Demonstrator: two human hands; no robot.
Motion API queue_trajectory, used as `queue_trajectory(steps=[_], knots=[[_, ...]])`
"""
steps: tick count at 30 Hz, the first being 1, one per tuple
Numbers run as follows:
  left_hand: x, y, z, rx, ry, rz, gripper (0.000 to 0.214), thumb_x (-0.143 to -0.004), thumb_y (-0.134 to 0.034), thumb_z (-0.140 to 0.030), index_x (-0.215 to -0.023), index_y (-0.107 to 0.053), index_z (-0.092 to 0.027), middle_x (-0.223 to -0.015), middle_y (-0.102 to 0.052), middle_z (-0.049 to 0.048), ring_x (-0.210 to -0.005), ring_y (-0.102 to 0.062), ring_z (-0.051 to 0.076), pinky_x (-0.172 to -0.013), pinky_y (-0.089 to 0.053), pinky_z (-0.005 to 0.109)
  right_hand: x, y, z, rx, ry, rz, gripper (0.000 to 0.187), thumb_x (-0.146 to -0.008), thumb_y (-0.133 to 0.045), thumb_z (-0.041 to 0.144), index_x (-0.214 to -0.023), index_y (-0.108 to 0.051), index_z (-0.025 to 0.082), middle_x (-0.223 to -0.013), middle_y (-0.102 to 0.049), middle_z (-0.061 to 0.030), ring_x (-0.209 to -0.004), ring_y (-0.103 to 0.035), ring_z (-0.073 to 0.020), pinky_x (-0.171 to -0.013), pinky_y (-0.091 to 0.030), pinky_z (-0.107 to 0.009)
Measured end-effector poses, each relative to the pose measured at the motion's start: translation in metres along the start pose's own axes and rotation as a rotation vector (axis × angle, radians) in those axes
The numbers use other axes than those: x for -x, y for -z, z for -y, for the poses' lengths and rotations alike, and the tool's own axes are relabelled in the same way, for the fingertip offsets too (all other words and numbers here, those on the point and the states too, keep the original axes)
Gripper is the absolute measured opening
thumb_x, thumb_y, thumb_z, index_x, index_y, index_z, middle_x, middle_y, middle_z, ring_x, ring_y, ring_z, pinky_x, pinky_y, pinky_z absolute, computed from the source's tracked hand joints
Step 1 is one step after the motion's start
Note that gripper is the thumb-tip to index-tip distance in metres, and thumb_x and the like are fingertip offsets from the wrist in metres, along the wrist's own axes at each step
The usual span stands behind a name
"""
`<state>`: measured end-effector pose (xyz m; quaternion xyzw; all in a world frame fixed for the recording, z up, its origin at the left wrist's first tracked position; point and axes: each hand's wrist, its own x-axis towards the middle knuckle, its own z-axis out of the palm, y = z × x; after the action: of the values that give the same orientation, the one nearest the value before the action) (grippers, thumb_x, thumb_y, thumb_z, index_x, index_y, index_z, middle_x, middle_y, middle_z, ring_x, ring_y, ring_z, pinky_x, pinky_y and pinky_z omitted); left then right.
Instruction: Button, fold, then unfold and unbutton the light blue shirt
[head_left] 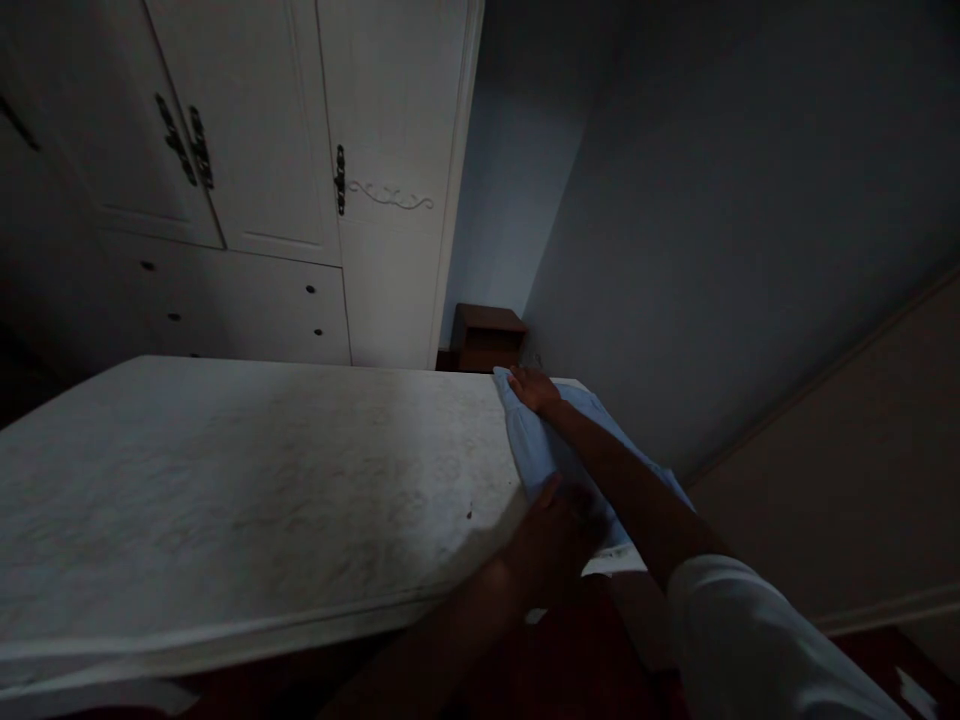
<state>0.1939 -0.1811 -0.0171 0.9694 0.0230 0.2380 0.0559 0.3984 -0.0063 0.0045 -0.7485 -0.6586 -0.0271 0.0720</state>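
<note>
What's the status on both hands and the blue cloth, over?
Right hand on the blue cloth, far end. Left hand at near end, blurred, grip unclear. Cloth partly hidden by right forearm.

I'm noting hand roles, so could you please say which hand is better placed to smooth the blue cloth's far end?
Probably the right hand: it rests on the blue cloth at its far end, while the left hand, blurred, is at the near end.
</note>
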Motion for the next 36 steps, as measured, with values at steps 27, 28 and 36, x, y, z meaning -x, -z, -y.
queue_trajectory(steps=[27,28,36], knots=[[0.229,0.149,0.074,0.62,1.005,-0.567,0.029,-0.083,-0.058,-0.043,-0.088,-0.071,-0.017,-0.092,-0.072,0.0056,-0.089,-0.065,0.022,-0.086,-0.049,0.034,0.177,-0.012,0.261,-0.979,0.323,-0.051,0.016,-0.089,-0.053,0.026,-0.091,-0.069,0.022,-0.081,-0.069,-0.0013,-0.074,-0.064,-0.0141,-0.071,-0.051,-0.027],[0.23,0.149,0.073,0.648,1.012,-0.601,0.03,-0.083,-0.058,-0.043,-0.087,-0.071,-0.016,-0.089,-0.072,0.0062,-0.087,-0.065,0.021,-0.084,-0.05,0.033,0.178,-0.012,0.261,-0.987,0.317,-0.037,0.017,-0.089,-0.053,0.026,-0.093,-0.069,0.022,-0.082,-0.069,-0.0013,-0.074,-0.064,-0.0142,-0.07,-0.051,-0.027],[0.234,0.145,0.074,0.692,1.069,-0.758,0.032,-0.083,-0.057,-0.042,-0.089,-0.07,-0.014,-0.078,-0.068,0.0051,-0.071,-0.061,0.015,-0.07,-0.049,0.027,0.181,-0.018,0.259,-0.807,0.423,-0.094,0.019,-0.091,-0.052,0.025,-0.102,-0.067,0.024,-0.093,-0.068,-0.0042,-0.082,-0.063,-0.0173,-0.079,-0.05,-0.034]])
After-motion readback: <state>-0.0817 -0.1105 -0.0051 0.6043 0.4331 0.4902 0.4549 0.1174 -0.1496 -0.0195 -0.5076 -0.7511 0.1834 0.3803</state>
